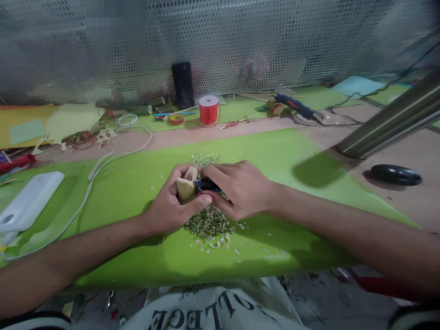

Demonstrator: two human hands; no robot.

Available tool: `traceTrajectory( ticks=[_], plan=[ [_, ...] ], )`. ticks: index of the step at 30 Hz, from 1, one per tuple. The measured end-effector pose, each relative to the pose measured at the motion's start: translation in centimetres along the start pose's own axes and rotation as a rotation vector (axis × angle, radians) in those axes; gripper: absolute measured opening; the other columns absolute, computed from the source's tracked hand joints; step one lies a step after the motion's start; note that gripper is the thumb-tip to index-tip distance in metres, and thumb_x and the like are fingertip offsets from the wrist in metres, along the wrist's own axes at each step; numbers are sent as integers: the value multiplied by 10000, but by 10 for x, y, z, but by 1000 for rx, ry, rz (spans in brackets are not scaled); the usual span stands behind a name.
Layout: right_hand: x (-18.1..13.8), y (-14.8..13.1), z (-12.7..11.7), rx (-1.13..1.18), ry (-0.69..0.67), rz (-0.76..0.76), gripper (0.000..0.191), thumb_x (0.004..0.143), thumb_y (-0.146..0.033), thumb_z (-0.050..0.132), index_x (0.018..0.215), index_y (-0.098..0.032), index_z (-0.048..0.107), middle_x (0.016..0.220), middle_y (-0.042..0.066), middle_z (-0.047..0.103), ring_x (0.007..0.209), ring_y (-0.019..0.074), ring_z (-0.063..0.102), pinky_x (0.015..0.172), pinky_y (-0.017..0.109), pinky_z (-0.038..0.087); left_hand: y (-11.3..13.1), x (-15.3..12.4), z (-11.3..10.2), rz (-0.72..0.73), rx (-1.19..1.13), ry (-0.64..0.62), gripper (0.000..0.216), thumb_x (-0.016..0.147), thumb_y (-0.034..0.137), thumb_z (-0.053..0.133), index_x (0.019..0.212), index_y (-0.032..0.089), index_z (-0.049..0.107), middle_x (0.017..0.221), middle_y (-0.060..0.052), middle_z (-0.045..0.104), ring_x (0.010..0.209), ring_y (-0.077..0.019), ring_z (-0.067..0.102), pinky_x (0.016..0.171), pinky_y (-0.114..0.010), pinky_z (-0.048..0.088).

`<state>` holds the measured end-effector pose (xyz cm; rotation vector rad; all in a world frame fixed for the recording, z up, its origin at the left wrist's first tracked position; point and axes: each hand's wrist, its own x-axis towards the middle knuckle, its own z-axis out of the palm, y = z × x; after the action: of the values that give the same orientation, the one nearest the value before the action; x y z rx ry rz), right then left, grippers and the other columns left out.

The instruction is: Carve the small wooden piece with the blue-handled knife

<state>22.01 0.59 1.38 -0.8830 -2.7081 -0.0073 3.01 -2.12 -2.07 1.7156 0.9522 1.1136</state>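
One wood piece [185, 187], pale and stubby: you are holding it above the middle of the green mat [282, 151], just over the shavings.
One left hand [168, 208]: you are wrapping its fingers around the wood piece, with the thumb pressing along the lower side.
One right hand [242, 190]: you are clamping it on one knife [205, 184] with a dark blue handle, whose tip is meeting the wood piece. The blade itself is mostly hidden.
One pile of shavings [209, 222]: it is lying on the mat under both hands and trailing toward the mat's far edge.
One white power bank [29, 201]: it is resting near the mat's left edge, with one white cable [99, 169] curling away from it toward the far left corner.
One red thread spool [209, 110], standing upright, and one blue glue gun [295, 106], lying down: both are sitting near the surface's far edge.
One black oval object [396, 174]: it is lying off the mat, near the surface's right edge.
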Motion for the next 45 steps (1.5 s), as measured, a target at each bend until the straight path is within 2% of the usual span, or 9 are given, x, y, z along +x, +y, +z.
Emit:
traceTrajectory(
  ticks=[5,8,15,28,33,36,39,42,45],
  plan=[
    [0,1,-1,-47,-27,-55,272,891,-317,333,991,-166,536,790,65,612,551,145,411,495,286,120,0,0,-1,39,56,-14,320,812,308,686,1004,217,447,889,6,451,774,-118,455,681,-233,462],
    [0,2,0,-58,-45,-61,279,905,-316,317,984,-166,539,790,63,608,547,144,394,495,290,118,-2,-1,-3,15,96,-17,330,820,317,684,1027,219,446,876,6,447,760,-120,445,661,-232,450],
    [2,1,0,-88,-68,-24,269,905,-303,318,991,-169,536,811,66,615,537,147,385,485,292,116,-3,-3,-2,-61,109,0,346,811,326,700,1024,222,448,814,28,427,679,-103,398,576,-206,382],
    [-1,-6,7,-111,-29,84,261,887,-292,318,980,-167,527,817,77,609,553,149,408,474,288,125,3,0,0,-47,184,67,346,806,347,698,994,206,445,802,28,438,661,-97,392,563,-207,367],
    [0,-5,5,-30,16,170,413,951,-408,189,999,-151,509,783,75,597,527,141,374,470,275,167,4,0,3,-3,176,59,281,814,292,678,957,198,455,773,30,455,649,-94,409,554,-204,375],
    [1,-1,3,-13,69,186,465,955,-458,156,990,-150,503,771,73,586,532,142,384,475,272,187,3,2,2,-43,72,79,304,807,341,688,932,199,450,759,36,443,625,-85,397,527,-196,366],
    [1,2,3,-21,88,153,437,949,-449,185,982,-151,503,760,68,585,547,146,408,481,272,188,1,3,1,-83,-34,71,344,802,369,700,956,206,438,754,43,450,610,-76,404,514,-182,368],
    [1,3,5,-53,48,71,366,936,-398,239,963,-158,514,758,68,591,557,153,424,484,283,159,1,2,0,-57,-59,34,345,801,345,707,988,210,451,778,38,462,630,-74,424,536,-175,394],
    [1,2,7,-83,37,3,296,917,-337,290,970,-164,525,778,66,604,556,153,430,488,292,130,0,1,-1,-18,-28,23,356,797,318,712,1040,211,475,886,8,490,739,-92,479,630,-191,449]
  ],
)
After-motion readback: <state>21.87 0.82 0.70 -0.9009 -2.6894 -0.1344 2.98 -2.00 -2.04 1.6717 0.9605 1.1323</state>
